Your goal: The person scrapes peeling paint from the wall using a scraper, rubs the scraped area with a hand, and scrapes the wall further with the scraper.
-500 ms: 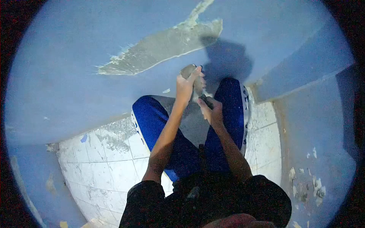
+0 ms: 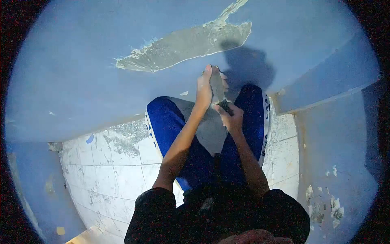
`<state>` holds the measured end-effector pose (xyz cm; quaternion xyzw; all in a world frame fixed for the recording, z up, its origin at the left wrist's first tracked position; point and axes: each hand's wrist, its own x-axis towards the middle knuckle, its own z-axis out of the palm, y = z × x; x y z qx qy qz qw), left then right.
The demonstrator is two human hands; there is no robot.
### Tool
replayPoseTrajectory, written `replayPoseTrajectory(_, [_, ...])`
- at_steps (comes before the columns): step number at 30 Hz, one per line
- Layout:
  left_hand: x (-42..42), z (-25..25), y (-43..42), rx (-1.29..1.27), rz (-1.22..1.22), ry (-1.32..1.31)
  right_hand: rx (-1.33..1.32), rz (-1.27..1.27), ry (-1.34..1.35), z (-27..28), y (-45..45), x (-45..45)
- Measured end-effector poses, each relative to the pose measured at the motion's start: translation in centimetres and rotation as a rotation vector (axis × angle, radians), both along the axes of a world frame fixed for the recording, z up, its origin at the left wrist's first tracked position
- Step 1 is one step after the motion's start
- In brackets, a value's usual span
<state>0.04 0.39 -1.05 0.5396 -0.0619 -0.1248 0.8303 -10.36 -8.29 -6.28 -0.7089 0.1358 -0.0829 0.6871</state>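
Observation:
My right hand [image 2: 232, 116] is closed round the dark handle of a scraper [image 2: 217, 86], whose grey blade points up toward the wall. Around the upper part of the blade is my left hand [image 2: 204, 87], its thumb at the left edge near the tip and fingers showing at the right edge. Both hands are between my knees, below a bare grey patch [image 2: 174, 49] in the blue wall [image 2: 89, 49]. Whether anything else lies in my left palm behind the blade is hidden.
My knees in blue trousers [image 2: 162, 116] stand either side of the hands. White floor tiles [image 2: 126, 175] with grey smears lie below. A blue ledge [image 2: 321, 97] juts out at the right, and the right-hand wall [image 2: 337, 142] has flaked spots.
The scraper blade now shows broad and upright between my hands, where before it was partly covered by my left hand. The view has shifted slightly, moving the wall patch rightward and up.

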Motion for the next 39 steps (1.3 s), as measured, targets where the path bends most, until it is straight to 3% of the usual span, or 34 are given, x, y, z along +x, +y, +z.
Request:
replayPoseTrajectory(8, [-0.4, 0.8, 0.1, -0.172, -0.036, 0.054, 0.017, 0.006, 0.017, 0.1, 0.1, -0.1])
replayPoseTrajectory(29, [0.0, 0.8, 0.7, -0.177, -0.016, 0.094, -0.015, 0.004, 0.051, -0.4, 0.0, 0.2])
replayPoseTrajectory(35, [-0.2, 0.7, 1.7, -0.339, -0.111, -0.055, -0.044, 0.0, 0.043, -0.6, 0.1, 0.2])
replayPoseTrajectory(39, [-0.5, 1.0, 1.5, -0.35, -0.039, 0.043, -0.043, -0.008, 0.01, -0.2, 0.4, 0.2])
